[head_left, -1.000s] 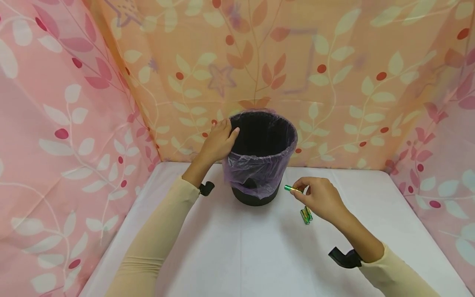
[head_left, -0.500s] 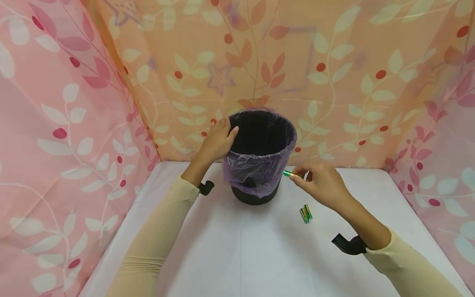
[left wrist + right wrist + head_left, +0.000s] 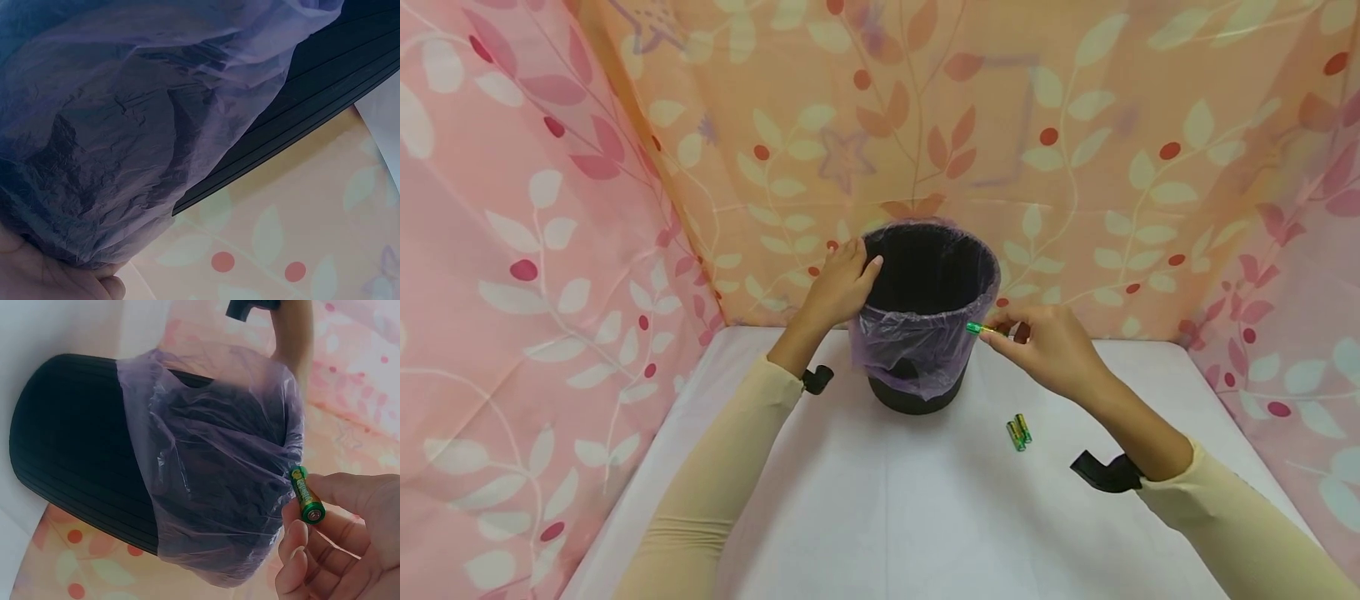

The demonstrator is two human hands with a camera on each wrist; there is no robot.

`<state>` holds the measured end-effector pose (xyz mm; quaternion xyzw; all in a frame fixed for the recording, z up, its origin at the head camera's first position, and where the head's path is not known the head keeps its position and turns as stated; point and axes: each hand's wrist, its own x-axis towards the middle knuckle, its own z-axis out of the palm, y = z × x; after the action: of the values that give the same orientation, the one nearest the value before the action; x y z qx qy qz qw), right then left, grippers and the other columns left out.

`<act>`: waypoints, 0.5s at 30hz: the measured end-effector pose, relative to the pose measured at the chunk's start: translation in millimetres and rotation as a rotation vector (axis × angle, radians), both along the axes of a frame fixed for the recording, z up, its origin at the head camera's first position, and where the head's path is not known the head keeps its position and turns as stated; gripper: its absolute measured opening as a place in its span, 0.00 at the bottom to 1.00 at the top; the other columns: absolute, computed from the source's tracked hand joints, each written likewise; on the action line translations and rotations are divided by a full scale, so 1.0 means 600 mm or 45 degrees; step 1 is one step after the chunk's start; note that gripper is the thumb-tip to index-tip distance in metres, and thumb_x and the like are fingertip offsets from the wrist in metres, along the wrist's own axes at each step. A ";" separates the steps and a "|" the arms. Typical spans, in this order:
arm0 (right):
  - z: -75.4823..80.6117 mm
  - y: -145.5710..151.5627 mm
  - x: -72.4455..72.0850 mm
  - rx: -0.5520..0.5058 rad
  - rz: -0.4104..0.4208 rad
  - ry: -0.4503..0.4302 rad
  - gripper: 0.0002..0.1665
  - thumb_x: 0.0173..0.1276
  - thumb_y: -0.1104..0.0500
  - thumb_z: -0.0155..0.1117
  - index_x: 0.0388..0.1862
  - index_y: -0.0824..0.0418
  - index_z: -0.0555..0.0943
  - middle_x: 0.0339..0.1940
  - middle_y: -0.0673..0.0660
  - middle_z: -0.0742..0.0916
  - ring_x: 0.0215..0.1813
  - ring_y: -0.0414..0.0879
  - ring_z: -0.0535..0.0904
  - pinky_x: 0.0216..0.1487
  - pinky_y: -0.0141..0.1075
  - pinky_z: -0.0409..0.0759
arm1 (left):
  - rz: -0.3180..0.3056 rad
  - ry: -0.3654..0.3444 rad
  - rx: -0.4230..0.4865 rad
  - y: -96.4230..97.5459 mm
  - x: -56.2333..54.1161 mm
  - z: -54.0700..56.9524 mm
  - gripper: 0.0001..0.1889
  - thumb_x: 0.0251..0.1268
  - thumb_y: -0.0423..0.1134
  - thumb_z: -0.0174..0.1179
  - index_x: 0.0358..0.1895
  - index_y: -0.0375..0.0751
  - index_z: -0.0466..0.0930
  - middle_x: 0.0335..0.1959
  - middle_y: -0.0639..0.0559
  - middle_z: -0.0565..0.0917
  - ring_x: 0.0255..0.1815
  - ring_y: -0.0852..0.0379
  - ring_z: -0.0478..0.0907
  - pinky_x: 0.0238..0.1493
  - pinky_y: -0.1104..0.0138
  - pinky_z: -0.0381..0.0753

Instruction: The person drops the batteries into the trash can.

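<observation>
A black trash bin (image 3: 917,402) stands upright on the white table, lined with a thin purple plastic bag (image 3: 898,346) folded over its rim. My left hand (image 3: 842,287) grips the bin's left rim, thumb over the edge; the left wrist view shows part of that hand (image 3: 53,275) against the bag. Between thumb and fingers, my right hand (image 3: 1056,350) pinches a green and gold battery (image 3: 306,497). It is raised beside the bin's right side, just below rim height in the head view. Whether it touches the bag I cannot tell.
Two more green batteries (image 3: 1018,433) lie side by side on the white-covered table (image 3: 880,517), right of the bin and below my right hand. Floral cloth walls (image 3: 1075,167) close in the back and both sides.
My right hand has lifted the battery from low beside the bin up toward the rim. The left hand stays on the rim, and the two batteries on the table have not moved.
</observation>
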<state>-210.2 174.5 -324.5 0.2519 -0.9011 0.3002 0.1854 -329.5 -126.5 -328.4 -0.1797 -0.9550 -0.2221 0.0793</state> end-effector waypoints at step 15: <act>0.037 -0.006 -0.042 0.013 -0.002 -0.003 0.05 0.67 0.58 0.73 0.38 0.58 0.91 0.28 0.50 0.87 0.28 0.45 0.79 0.23 0.35 0.75 | -0.006 0.002 -0.018 0.001 0.000 0.000 0.39 0.84 0.59 0.28 0.80 0.28 0.46 0.82 0.35 0.48 0.84 0.43 0.39 0.81 0.56 0.29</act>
<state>-235.1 171.1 -302.1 0.2517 -0.9031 0.2958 0.1835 -329.7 -125.8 -328.5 -0.1827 -0.9561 -0.2155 0.0783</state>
